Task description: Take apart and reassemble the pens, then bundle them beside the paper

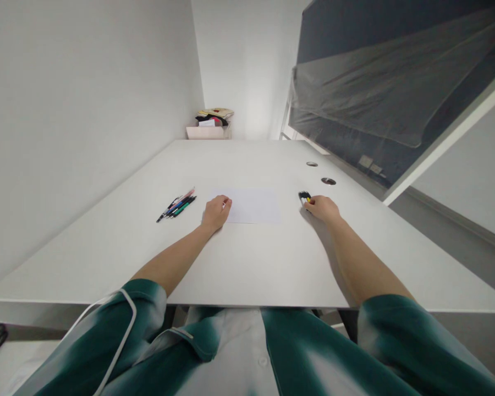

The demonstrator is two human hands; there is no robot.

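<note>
A blank sheet of white paper [253,207] lies flat on the white table [256,258] in front of me. Over its left edge rests my left hand [216,212], fingers curled in; whether anything is inside them is hidden. To the right of the sheet, my right hand [322,208] has its thumb and fingers closed at a small bunch of black-ended markers [304,195], with a bit of yellow showing by the fingertips. The hand covers part of the bunch. Left of my left hand lies a loose pile of pens [177,205] in black, blue, green and pink.
A pale box [208,132] piled with cloth and other items stands beyond the table's far end. Two round metal grommets [328,181] sit near the right edge. A dark panel under clear plastic [367,88] leans on the right; a wall [86,93] runs along the left.
</note>
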